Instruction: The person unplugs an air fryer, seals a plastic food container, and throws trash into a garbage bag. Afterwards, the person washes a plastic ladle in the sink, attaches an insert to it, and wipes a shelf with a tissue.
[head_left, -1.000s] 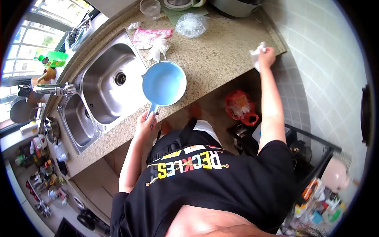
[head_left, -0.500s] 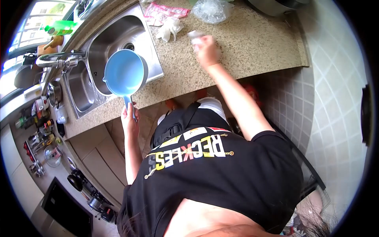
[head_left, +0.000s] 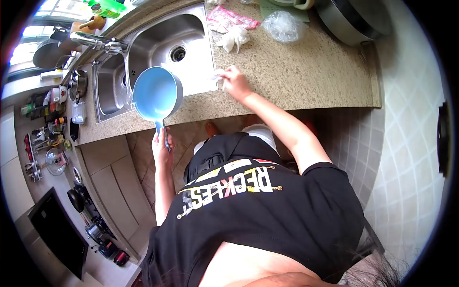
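Observation:
My left hand [head_left: 163,142] is wrapped round the handle of a light-blue water ladle [head_left: 158,93]. The ladle is held over the front edge of the steel sink [head_left: 198,81], its round bowl facing me. Its inside shows no visible contents. My right hand [head_left: 236,85] pinches a small white crumpled piece [head_left: 220,75], whether tissue or plastic I cannot tell. That hand is just above the speckled countertop [head_left: 296,81], beside the sink's right rim. A white crumpled tissue [head_left: 234,38] lies beyond it.
Past the tissue lie a pink-and-white packet [head_left: 229,20] and a clear plastic bag [head_left: 284,27]. A large metal pot [head_left: 354,24] stands at the far right. The faucet [head_left: 98,43] reaches over the sink. Containers line the left counter.
My right hand has moved left and nearer to me, from the open countertop to the sink's right rim, with the small white piece. My left hand still holds the ladle.

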Available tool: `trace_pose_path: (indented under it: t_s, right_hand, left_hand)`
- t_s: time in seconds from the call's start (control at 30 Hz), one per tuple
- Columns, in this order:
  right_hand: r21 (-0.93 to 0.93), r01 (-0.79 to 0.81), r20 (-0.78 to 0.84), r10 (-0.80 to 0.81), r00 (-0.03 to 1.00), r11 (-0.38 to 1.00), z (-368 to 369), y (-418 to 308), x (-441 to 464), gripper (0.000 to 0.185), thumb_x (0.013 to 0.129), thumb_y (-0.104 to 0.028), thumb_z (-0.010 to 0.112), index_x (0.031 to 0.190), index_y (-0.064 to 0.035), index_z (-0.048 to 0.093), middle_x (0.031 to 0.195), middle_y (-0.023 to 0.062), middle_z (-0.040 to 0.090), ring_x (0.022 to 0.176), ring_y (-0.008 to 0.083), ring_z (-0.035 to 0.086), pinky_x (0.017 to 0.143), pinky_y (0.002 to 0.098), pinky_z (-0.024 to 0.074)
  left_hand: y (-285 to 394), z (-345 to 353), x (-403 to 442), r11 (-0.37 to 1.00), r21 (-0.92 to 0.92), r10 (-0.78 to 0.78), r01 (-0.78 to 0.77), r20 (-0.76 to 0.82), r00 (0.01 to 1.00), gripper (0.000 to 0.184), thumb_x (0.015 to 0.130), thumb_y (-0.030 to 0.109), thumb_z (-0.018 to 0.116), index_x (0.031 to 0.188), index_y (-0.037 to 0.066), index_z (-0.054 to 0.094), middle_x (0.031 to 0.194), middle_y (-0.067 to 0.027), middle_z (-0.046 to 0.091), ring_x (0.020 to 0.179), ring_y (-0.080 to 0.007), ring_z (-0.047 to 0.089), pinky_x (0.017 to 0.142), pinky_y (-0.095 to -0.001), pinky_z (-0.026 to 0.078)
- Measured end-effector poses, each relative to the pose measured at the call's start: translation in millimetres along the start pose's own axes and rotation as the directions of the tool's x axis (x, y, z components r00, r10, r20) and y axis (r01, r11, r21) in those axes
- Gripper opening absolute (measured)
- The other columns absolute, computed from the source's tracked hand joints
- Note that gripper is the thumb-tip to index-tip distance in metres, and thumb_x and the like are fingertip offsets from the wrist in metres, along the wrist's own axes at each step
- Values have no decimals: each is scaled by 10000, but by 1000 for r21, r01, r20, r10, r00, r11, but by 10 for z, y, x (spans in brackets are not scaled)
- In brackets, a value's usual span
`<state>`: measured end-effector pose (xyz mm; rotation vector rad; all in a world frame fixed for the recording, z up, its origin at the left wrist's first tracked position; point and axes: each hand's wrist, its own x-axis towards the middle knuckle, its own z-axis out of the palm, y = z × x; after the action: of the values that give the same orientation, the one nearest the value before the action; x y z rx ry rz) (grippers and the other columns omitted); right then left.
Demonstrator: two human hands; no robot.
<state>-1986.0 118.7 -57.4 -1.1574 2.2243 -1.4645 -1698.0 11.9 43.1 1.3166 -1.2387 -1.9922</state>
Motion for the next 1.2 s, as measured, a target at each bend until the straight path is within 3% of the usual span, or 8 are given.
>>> trace_pose_path:
  t_s: [0.47,0.57,0.63,0.8,0.9,0.97,1.13,1.2]
  right_hand:
    - [-344,-50,-277,-50,960,938,-193,675,879,120,784,-140,607,878,-83,656,851,115,537,739,259,565,685,334,477]
    - [-213,-215,12,223,975,953,61,200,354,117,820,-116,574,906,-95,649,870,90,523,744,204,556,659,313,488]
    - [-250,54,92,-31,995,967,316,-45,-3,119,795,-74,576,890,-74,647,849,98,529,739,208,561,680,314,489]
    - [170,-64,185,32,982,983,597,-427,-272,107,768,-61,584,837,-55,665,816,116,542,741,229,563,700,325,469]
    - [-81,129,-135,-139,981,988,40,-37,-122,138,759,-45,575,848,-77,675,842,114,577,813,240,554,700,324,442]
    - [-108,-170,-310,129,942,979,-674,168,-107,127,783,-93,588,877,-56,664,862,127,588,836,251,555,743,347,434]
    - [-541,-514,-670,28,742,666,-2089,1356,-691,193,751,-33,562,915,-3,660,791,190,633,755,295,618,702,388,476]
    - [-490,-649,-628,281,725,582,-2119,1609,-923,182,753,-53,569,907,-21,661,757,190,623,722,309,609,672,406,474]
  left_hand:
    - [-76,-275,-119,1000,-19,1,-2,-39,999,218,909,263,504,916,50,552,524,14,441,417,-54,377,399,-182,282]
    - [-78,-349,-122,998,-64,-8,3,-77,997,218,909,266,503,919,54,553,526,12,444,415,-52,376,395,-183,283]
    - [-68,-385,-70,997,-77,-23,16,-92,995,219,909,267,503,920,54,552,527,12,444,413,-53,375,391,-183,281]
    - [24,-491,39,994,-111,-12,3,-82,997,220,910,267,501,921,53,551,528,11,439,407,-52,368,378,-180,276]
    - [59,-552,47,996,-84,-7,-1,-95,995,228,905,270,510,919,46,549,536,14,448,411,-50,379,379,-178,279]
    - [65,-622,64,998,-69,-5,-4,-128,992,232,895,272,526,912,41,546,542,19,457,411,-48,386,380,-177,279]
    - [-45,-1160,-25,985,-172,-29,-18,-268,963,201,887,248,522,902,48,533,540,10,455,411,-67,389,372,-196,281]
    - [3,-1366,-73,977,-205,-45,-53,-446,894,210,890,250,519,900,41,537,550,11,460,401,-55,383,348,-190,262]
